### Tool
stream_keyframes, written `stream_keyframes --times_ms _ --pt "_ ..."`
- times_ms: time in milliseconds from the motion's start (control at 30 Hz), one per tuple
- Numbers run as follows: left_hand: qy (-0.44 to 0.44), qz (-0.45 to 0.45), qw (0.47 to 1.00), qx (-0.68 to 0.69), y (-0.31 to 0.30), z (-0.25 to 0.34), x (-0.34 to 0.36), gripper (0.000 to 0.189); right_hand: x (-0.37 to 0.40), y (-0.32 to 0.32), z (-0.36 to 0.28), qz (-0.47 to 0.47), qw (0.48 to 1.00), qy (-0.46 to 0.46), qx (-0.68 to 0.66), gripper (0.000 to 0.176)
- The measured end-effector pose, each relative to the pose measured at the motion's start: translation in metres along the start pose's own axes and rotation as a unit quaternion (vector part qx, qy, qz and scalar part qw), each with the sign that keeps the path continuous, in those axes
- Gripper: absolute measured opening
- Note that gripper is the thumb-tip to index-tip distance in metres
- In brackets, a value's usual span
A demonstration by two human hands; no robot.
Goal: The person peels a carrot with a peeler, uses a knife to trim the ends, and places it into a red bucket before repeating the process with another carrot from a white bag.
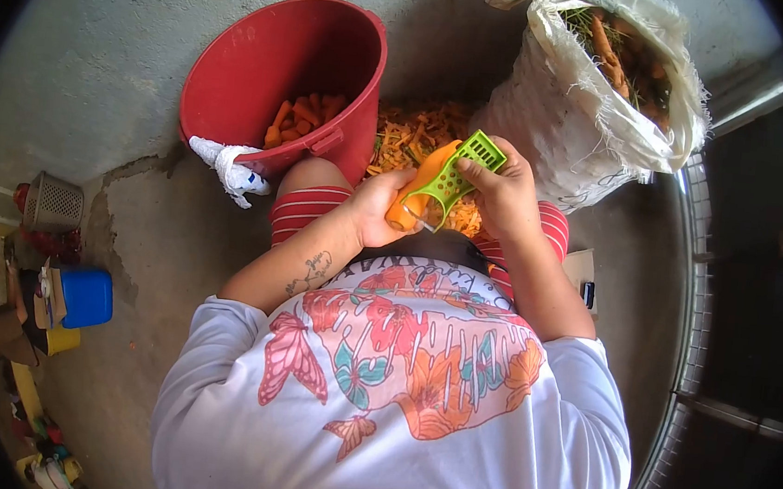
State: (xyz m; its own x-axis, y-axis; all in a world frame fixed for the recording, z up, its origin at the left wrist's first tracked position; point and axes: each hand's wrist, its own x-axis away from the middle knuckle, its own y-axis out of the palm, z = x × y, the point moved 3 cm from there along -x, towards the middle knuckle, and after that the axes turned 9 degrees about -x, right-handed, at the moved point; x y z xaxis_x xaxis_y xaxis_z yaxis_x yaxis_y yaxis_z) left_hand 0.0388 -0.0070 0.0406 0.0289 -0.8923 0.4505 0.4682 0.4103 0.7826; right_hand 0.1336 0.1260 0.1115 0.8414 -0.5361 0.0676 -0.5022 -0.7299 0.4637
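Observation:
My left hand (379, 208) is closed around a thick orange carrot (431, 172), held at a slant over my lap. In my right hand (510, 192) is a green peeler (446, 186) with a slotted, perforated handle, my thumb pressed on its face. The peeler's blade end lies against the lower part of the carrot. Beyond my hands, a heap of orange peelings (410, 134) covers the floor. A red bucket (368, 84) at the left holds several peeled carrots (302, 117).
A white woven sack (548, 100) with unpeeled carrots (610, 57) stands at the right, near the wall. A white cloth (231, 167) is tied to the bucket's edge. At the far left are a grey perforated basket (54, 204), a blue container (87, 298) and another person (8, 318).

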Motion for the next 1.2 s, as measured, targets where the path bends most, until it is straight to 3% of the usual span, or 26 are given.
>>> stream_keyframes --times_ms 67,167,267,367,767,867,933,967,1067,1100,1133,1200 --pt "-0.015 -0.061 0.998 0.000 -0.005 -0.002 -0.001 0.034 -0.003 -0.004 -0.002 0.036 0.995 -0.041 0.079 0.019" --pt "0.009 0.038 0.998 -0.043 0.001 -0.003 0.006 0.032 -0.009 -0.010 -0.004 0.064 0.990 -0.041 0.117 0.019" --pt "0.017 0.064 0.996 -0.063 0.004 -0.003 0.008 0.031 -0.013 -0.017 -0.006 0.080 0.992 -0.034 0.092 0.019" --pt "0.012 0.041 0.996 -0.080 0.001 -0.006 0.007 0.028 -0.024 -0.031 -0.002 0.108 0.986 -0.058 0.111 0.016" --pt "0.042 0.115 0.979 -0.164 0.003 -0.009 0.007 0.026 -0.034 -0.045 -0.001 0.167 0.942 -0.137 0.258 0.019" --pt "0.034 0.146 0.973 -0.176 0.003 -0.008 0.007 0.026 -0.047 -0.060 0.002 0.216 0.898 -0.166 0.347 0.019" --pt "0.048 0.133 0.974 -0.178 0.004 -0.007 0.012 0.025 -0.056 -0.077 -0.010 0.279 0.829 -0.275 0.399 0.018" --pt "0.056 0.127 0.974 -0.179 0.004 -0.004 0.013 0.024 -0.057 -0.087 -0.015 0.298 0.852 -0.246 0.354 0.014" --pt "0.093 0.121 0.971 -0.182 0.003 0.004 0.015 0.023 -0.051 -0.080 -0.022 0.196 0.959 -0.200 0.038 0.018" --pt "0.101 0.121 0.972 -0.174 0.003 0.005 0.015 0.024 -0.047 -0.066 -0.019 0.107 0.984 -0.112 -0.087 0.021" --pt "0.108 0.122 0.972 -0.167 0.003 0.005 0.014 0.024 -0.041 -0.051 -0.013 0.014 0.977 -0.021 -0.210 0.024" --pt "0.116 0.122 0.976 -0.138 0.011 0.007 0.013 0.024 -0.017 -0.028 0.002 -0.222 0.915 0.161 -0.297 0.023"
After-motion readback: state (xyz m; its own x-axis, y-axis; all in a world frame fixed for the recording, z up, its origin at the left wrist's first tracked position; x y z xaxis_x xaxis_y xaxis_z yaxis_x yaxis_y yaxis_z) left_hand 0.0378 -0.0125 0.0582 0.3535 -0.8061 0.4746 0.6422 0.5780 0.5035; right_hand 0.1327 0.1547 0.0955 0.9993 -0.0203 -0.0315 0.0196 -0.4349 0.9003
